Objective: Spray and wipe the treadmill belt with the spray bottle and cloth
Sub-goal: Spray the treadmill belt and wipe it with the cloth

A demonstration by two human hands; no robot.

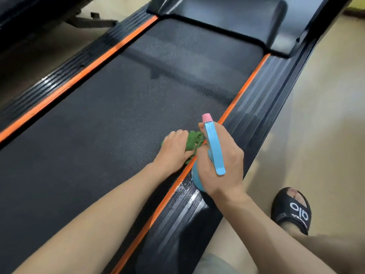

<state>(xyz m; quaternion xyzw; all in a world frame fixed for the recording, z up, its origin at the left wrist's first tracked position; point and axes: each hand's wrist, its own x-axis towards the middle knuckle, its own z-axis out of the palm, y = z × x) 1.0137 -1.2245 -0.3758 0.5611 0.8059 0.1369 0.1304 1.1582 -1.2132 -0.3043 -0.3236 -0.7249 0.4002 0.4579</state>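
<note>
cloth [194,142] on belt [110,123], bottle [214,149] right

Left hand [174,148] presses green cloth [194,142] on treadmill belt [110,115]; right hand [221,161] grips spray bottle [214,147]
</note>
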